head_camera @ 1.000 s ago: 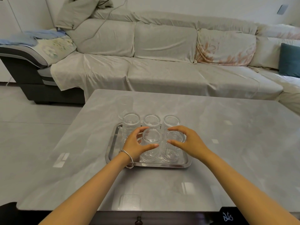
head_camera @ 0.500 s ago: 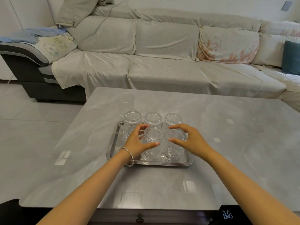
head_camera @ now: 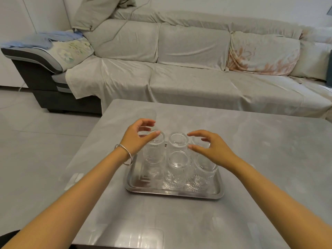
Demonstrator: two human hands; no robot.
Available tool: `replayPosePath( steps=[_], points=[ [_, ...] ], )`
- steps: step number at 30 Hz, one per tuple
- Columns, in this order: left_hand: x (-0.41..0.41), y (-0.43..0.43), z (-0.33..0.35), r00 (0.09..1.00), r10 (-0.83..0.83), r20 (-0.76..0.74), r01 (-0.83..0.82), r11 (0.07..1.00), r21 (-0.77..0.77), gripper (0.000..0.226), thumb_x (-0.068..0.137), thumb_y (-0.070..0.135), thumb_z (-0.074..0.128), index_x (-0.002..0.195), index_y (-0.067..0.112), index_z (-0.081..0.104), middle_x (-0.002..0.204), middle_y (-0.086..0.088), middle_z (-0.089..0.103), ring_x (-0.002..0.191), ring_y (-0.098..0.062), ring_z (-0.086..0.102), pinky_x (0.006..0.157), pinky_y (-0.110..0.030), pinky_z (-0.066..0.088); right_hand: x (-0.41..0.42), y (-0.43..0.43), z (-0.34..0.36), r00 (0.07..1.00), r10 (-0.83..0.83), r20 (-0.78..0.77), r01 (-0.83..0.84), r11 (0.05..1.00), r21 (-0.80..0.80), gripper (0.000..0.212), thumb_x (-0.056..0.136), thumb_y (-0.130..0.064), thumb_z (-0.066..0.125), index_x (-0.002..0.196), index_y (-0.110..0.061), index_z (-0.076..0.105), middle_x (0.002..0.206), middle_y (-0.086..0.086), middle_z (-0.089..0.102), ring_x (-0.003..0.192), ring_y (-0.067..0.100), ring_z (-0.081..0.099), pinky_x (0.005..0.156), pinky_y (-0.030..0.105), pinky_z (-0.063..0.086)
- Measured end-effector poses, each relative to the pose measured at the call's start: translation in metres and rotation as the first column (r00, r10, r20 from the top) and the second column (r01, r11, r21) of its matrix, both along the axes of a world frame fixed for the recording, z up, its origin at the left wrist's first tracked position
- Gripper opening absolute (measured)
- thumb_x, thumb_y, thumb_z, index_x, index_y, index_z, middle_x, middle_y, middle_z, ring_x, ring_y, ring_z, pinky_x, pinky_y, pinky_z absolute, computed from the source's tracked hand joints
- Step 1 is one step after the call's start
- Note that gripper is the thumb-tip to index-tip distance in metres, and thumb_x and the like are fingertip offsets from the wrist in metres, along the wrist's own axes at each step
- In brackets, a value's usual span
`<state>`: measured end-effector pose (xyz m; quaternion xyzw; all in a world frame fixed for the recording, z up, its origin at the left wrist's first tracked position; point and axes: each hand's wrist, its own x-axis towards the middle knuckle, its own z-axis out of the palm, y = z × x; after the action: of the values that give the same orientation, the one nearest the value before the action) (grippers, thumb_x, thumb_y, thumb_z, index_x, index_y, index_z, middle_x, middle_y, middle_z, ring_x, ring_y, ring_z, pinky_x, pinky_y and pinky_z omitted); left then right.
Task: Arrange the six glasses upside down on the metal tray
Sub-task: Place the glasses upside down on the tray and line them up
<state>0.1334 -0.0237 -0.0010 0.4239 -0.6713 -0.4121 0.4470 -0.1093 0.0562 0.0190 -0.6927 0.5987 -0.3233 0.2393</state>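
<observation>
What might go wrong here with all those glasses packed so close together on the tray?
The ribbed glasses stand close together on the metal tray, so a nudge could make them clink or chip. Both hands, left and right, hover with curled fingers over the back row and could topple one. The near-left spot looks empty, though glare makes that uncertain.

In front of me a grey marble-look table [head_camera: 251, 141] stands on pale grey floor tiles [head_camera: 36, 141]. Behind it runs a long sofa [head_camera: 179, 83] draped in beige covers, against a plain white wall [head_camera: 233, 8]. A blue cloth [head_camera: 45, 39] lies on its dark left armrest.
</observation>
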Motion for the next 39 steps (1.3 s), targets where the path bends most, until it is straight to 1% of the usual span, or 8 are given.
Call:
replayPosePath(
  steps=[5,11,18,23,30,33,35,39],
  points=[
    [0.026,-0.043,-0.006,0.990,0.136,0.026,-0.137,0.990,0.035,0.040,0.075,0.028,0.072,0.110,0.018,0.057,0.111,-0.002,0.062,0.100,-0.019,0.060,0.081,-0.025,0.050,0.023,-0.046,0.010,0.999,0.041,0.025,-0.041,0.999,0.004,0.033,0.085,-0.033,0.064,0.117,-0.024,0.061,0.122,-0.008,0.060,0.114,0.009,0.054,0.100,0.027,0.042],
    [0.031,-0.092,-0.018,0.986,0.151,0.077,-0.158,0.983,0.091,0.059,0.073,0.034,0.073,0.125,0.021,0.047,0.129,-0.002,0.053,0.106,-0.015,0.053,0.072,-0.015,0.042,0.046,-0.114,0.001,0.997,0.052,0.057,-0.059,0.992,0.115,0.041,0.086,-0.030,0.065,0.124,-0.018,0.057,0.132,0.001,0.056,0.117,0.013,0.053,0.098,0.029,0.044],
    [0.010,-0.136,-0.027,0.976,0.037,0.213,-0.061,0.993,0.105,0.080,0.068,0.032,0.078,0.136,0.023,0.038,0.143,-0.004,0.042,0.126,-0.023,0.043,0.098,-0.036,0.043,0.061,-0.173,-0.026,0.990,0.005,0.143,-0.041,0.968,0.248,0.045,0.087,-0.031,0.063,0.128,-0.013,0.055,0.130,0.003,0.058,0.107,0.011,0.055,0.088,0.022,0.042],
    [0.001,-0.156,-0.032,0.963,-0.061,0.264,0.029,0.992,0.122,0.082,0.063,0.039,0.080,0.134,0.023,0.041,0.137,-0.001,0.048,0.114,-0.013,0.047,0.088,-0.024,0.038,0.064,-0.195,-0.038,0.966,-0.038,0.255,-0.048,0.944,0.325,0.045,0.087,-0.030,0.063,0.127,-0.012,0.054,0.123,0.008,0.063,0.108,0.017,0.061,0.090,0.028,0.048],
    [0.003,-0.162,-0.034,0.941,-0.068,0.331,0.039,0.995,0.094,0.087,0.059,0.045,0.081,0.134,0.025,0.042,0.131,0.001,0.053,0.107,-0.009,0.048,0.086,-0.021,0.036,0.062,-0.196,-0.036,0.936,-0.062,0.346,-0.079,0.922,0.379,0.043,0.087,-0.029,0.062,0.127,-0.013,0.055,0.117,0.005,0.065,0.099,0.014,0.064,0.088,0.027,0.049],
    [0.006,-0.156,-0.031,0.957,-0.020,0.289,0.002,0.998,0.063,0.086,0.057,0.044,0.082,0.132,0.023,0.045,0.128,0.001,0.056,0.107,-0.011,0.052,0.089,-0.023,0.040,0.063,-0.192,-0.031,0.930,-0.064,0.363,-0.086,0.920,0.381,0.042,0.087,-0.030,0.062,0.126,-0.016,0.056,0.117,0.004,0.064,0.101,0.015,0.063,0.090,0.029,0.049],
    [0.011,-0.149,-0.022,0.982,0.021,0.186,-0.033,0.998,0.060,0.087,0.054,0.046,0.082,0.131,0.022,0.049,0.123,0.002,0.059,0.105,-0.011,0.057,0.088,-0.024,0.046,0.065,-0.187,-0.024,0.912,-0.075,0.404,-0.086,0.927,0.366,0.038,0.087,-0.032,0.062,0.123,-0.018,0.060,0.120,0.002,0.064,0.110,0.016,0.061,0.094,0.030,0.047],
    [0.018,-0.128,0.012,0.991,0.028,-0.131,-0.008,0.988,0.156,0.088,0.046,0.055,0.077,0.126,0.027,0.054,0.117,0.011,0.062,0.098,-0.003,0.063,0.067,-0.017,0.054,0.063,-0.172,-0.003,0.869,-0.081,0.489,-0.106,0.933,0.343,0.040,0.088,-0.037,0.059,0.125,-0.022,0.058,0.127,-0.002,0.062,0.122,0.015,0.053,0.106,0.036,0.039]
  ],
)
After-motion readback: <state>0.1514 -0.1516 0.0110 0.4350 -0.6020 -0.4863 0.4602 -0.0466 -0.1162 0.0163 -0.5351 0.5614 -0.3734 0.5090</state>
